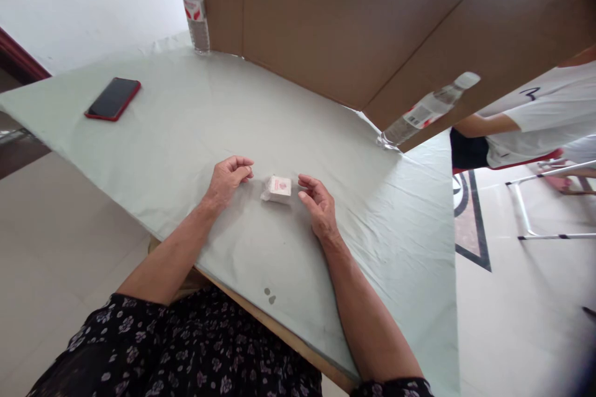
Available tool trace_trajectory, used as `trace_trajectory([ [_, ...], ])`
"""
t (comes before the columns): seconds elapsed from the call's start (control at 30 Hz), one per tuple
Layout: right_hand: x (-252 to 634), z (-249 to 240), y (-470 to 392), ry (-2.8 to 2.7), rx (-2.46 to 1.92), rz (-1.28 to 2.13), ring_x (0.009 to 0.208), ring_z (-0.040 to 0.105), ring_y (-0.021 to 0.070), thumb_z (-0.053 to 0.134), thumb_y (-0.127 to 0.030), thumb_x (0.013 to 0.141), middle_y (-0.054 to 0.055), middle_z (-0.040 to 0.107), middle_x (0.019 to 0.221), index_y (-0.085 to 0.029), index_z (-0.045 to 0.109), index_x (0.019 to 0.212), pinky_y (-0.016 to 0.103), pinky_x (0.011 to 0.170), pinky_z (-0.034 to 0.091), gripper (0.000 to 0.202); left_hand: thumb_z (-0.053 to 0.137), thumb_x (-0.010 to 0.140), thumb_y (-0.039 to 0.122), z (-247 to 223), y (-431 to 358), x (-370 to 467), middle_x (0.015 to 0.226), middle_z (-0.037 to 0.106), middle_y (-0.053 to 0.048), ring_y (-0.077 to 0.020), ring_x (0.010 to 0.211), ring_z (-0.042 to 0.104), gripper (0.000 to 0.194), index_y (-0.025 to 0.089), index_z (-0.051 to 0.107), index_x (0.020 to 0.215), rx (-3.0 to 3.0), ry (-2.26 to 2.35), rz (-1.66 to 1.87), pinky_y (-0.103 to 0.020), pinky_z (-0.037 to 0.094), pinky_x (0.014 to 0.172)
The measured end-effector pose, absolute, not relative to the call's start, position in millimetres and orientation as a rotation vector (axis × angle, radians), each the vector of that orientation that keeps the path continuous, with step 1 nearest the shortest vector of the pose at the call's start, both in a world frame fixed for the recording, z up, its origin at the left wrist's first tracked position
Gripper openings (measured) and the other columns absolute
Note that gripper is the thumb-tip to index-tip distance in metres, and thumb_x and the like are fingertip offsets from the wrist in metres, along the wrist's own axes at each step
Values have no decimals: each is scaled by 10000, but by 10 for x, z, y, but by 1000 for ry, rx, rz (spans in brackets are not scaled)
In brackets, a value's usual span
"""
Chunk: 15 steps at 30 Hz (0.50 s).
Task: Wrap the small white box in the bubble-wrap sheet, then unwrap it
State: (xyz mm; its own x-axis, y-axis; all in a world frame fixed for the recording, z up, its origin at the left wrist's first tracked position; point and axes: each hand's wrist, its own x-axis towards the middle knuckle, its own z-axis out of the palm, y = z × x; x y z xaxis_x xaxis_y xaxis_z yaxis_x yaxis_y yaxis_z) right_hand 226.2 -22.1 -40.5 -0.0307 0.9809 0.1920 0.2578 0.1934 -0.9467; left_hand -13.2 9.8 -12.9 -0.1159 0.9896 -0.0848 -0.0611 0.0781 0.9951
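A small white box (280,186) with red print lies on the pale green tablecloth (261,111), clear crinkled plastic at its left end. To the left of it rests my left hand (228,181), fingers loosely curved and holding nothing. My right hand (319,201) is on the other side, its thumb and fingers apart, also holding nothing. A gap separates each hand from the box.
A cardboard panel (307,18) stands along the far side, with one water bottle (195,9) upright and another water bottle (423,113) appearing slanted. A red-edged phone (113,99) lies at left. A person in a white shirt (549,105) is at right, near a metal frame (524,211).
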Motion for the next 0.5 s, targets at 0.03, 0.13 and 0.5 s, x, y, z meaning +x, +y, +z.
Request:
trace_trajectory([
  [0.03,2264,-401,-222,-1515,-1236,929,1225,620,289,660,-556,844,95,683,1284,-261,632,1249,483,1050,487,502,638,657,320,-121,85,-136,818,699,-47,-176,817,652,332,141,698,931,1105,1264,1212,-305,519,769],
  [0.13,2268,-387,-225,-1583,-1230,918,1246,608,292,666,-563,836,93,659,1330,-269,610,1281,480,1049,483,536,610,658,275,-100,39,-144,1188,699,-119,-241,1074,643,567,140,651,1208,1349,1201,1018,-411,500,984],
  [0.5,2277,-401,-210,-1560,-1220,917,1215,629,287,662,-594,836,99,673,1298,-263,619,1261,477,1029,499,540,626,703,231,-164,23,-155,1489,509,-172,-341,1345,505,822,167,428,1498,1738,1139,713,-522,434,1128],
])
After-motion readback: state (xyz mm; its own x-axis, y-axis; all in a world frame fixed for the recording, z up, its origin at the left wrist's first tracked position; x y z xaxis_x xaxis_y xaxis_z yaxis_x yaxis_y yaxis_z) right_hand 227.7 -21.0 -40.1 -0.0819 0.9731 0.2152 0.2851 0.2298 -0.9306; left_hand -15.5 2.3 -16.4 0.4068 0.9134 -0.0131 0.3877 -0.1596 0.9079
